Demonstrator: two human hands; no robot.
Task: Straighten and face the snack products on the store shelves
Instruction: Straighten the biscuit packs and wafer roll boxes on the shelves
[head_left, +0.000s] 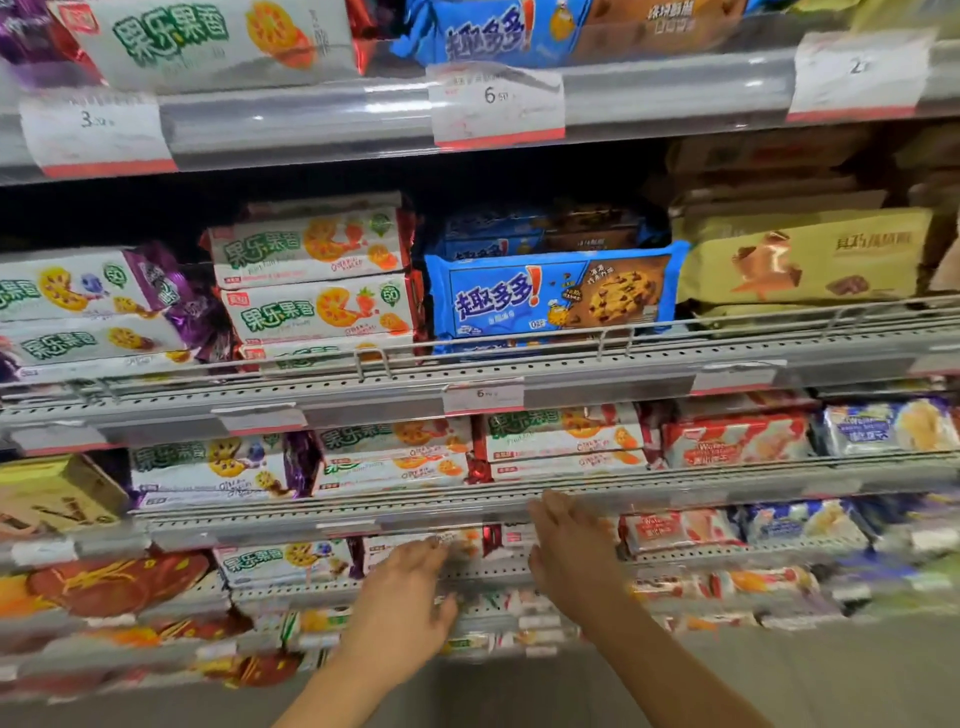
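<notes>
Both my hands reach toward a low shelf of white biscuit packs with orange fruit print (467, 545). My left hand (410, 587) has its fingers stretched forward, fingertips at the front of those packs. My right hand (566, 551) is flat with straight fingers, raised just right of them near the shelf rail (363, 512). Neither hand grips anything that I can see. The lower part of the view is blurred by motion. Above, stacked white packs with strawberry print (317, 306) and a blue chocolate-chip cookie pack (550, 296) face forward.
Shelves run across the whole view with wire front rails and price tags (496, 104). Yellow wafer packs (800, 260) lie at the right, purple-ended packs (93, 291) at the left, red packs (119, 582) low left. Grey floor shows at the bottom.
</notes>
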